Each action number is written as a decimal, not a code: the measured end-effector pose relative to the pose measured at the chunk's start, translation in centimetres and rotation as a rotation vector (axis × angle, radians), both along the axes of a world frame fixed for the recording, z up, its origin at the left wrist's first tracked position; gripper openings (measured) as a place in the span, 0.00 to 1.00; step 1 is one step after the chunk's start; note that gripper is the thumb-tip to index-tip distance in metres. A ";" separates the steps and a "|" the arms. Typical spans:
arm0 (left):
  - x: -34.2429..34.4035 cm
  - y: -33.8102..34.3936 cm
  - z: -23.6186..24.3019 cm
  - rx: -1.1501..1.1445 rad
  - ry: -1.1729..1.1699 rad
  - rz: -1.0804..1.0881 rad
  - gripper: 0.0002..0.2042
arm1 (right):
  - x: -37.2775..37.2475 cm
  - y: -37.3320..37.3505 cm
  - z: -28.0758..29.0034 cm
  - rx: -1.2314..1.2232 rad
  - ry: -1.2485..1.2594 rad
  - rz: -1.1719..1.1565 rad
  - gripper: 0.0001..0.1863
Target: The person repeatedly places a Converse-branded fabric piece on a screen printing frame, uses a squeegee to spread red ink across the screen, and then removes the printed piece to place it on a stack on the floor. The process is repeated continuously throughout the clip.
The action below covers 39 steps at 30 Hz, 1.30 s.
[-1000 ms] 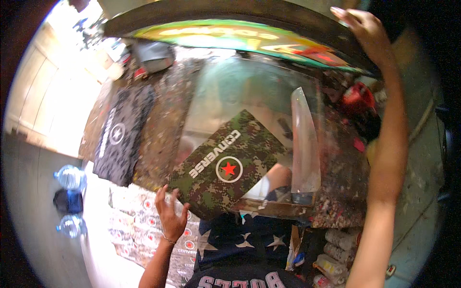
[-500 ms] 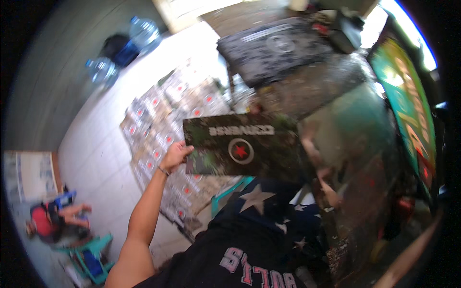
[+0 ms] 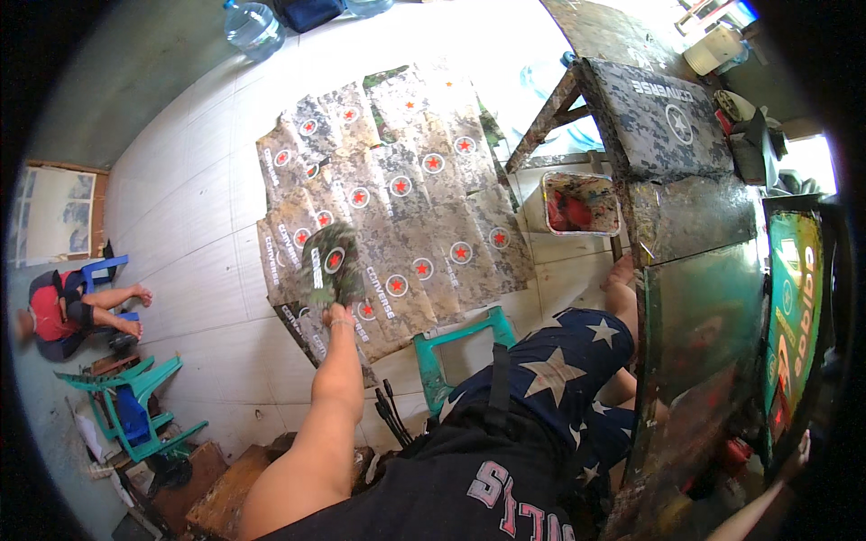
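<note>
My left hand (image 3: 339,316) is closed on the near edge of a dark green camouflage panel (image 3: 336,242) printed with white lettering and a red star in a ring. That panel hangs over the left part of several grey-brown camouflage panels (image 3: 406,221) with similar prints, spread side by side on the floor. Far to the right, my right forearm (image 3: 756,512) reaches up beside a green-and-yellow screen-print frame (image 3: 789,325). Its hand (image 3: 802,449) is at the dark rim of the view, near the frame's lower edge, too small to make out its fingers.
A worn worktable (image 3: 695,288) stands on my right, bearing a dark camouflage panel (image 3: 663,117). Beside it is a paint-stained bucket (image 3: 582,206). A green stool (image 3: 435,361) is near my legs. Another person (image 3: 68,302) sits at the far left, near a green chair (image 3: 135,401). Water bottles (image 3: 255,32) stand by the wall.
The printed panel in my left hand has gone from in front of my body and the worktable to over the panels on the floor. The view has shifted, showing more floor.
</note>
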<state>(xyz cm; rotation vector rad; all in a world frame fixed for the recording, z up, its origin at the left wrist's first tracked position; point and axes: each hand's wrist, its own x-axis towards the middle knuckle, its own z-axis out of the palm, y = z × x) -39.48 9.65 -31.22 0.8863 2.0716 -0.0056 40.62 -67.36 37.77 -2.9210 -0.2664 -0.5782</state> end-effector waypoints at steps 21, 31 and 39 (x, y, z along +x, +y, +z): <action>40.7 3.0 32.3 1.272 -0.968 -0.944 0.12 | -8.2 10.8 -2.1 0.036 -0.208 0.143 0.27; 64.7 -0.2 39.2 1.526 -0.272 -1.842 0.23 | -4.5 10.8 1.3 0.102 -0.239 0.167 0.26; 59.6 -14.9 41.1 1.437 -0.584 -2.087 0.15 | -3.1 12.9 4.3 -0.018 -0.363 0.190 0.29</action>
